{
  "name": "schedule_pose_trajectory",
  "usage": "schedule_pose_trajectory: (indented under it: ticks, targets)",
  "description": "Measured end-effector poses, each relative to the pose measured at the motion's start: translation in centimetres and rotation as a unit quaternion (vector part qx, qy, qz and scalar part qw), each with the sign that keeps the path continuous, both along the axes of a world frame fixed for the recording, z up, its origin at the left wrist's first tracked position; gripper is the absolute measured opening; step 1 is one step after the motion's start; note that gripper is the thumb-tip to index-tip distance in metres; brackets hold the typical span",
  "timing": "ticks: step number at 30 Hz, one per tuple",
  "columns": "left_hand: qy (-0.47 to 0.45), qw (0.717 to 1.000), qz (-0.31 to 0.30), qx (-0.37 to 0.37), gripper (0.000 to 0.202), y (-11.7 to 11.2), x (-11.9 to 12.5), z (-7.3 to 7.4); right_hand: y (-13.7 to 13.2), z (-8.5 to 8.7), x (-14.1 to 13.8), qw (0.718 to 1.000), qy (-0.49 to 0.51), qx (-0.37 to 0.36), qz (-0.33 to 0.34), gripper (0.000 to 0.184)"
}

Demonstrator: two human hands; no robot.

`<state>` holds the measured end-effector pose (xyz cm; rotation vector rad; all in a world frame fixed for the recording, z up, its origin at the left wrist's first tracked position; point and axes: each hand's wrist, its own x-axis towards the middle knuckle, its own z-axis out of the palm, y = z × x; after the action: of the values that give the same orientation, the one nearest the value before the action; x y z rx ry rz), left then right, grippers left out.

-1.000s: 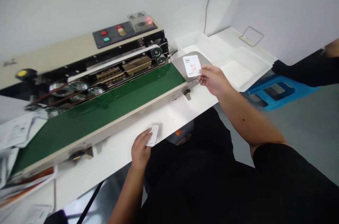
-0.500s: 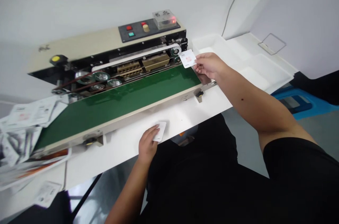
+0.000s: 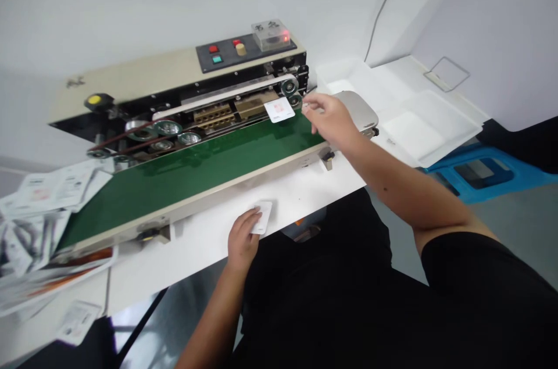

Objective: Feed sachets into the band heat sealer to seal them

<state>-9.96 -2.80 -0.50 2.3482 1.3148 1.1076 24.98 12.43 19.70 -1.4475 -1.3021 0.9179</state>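
Note:
A small white sachet (image 3: pixel 279 108) with pink print stands at the right end of the green conveyor belt (image 3: pixel 196 165), its top edge in the sealing machine's (image 3: pixel 143 75) slot. My right hand (image 3: pixel 332 120) hovers just right of it, fingers loosely apart and pointing at it, not touching. At the table's front edge my left hand (image 3: pixel 241 236) rests with its fingers curled over a second white sachet (image 3: pixel 263 217).
A heap of printed sachets (image 3: pixel 39 200) lies past the belt's left end. White trays (image 3: pixel 418 125) sit on the table to the right, with a blue stool (image 3: pixel 483 174) below them. The control panel (image 3: pixel 238 50) shows a red light.
My right hand carried the printed sachet left to the sealer's intake and let it go. The sachet now rides the belt leftward. My left hand has stayed on its sachet.

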Motion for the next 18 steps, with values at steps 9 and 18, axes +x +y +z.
schedule_pose_trajectory:
  ticks: [9,18]
  targets:
    - [-0.051,0.996,0.049,0.046,0.018,-0.3,1.6,0.5,-16.9,-11.1,-4.3,0.928,0.067,-0.16,0.33,0.083]
    - [-0.064,0.994,-0.025,0.082,0.021,0.2,5.3,1.2,-18.3,-15.0,-5.1,0.942,0.157,-0.114,0.273,0.048]
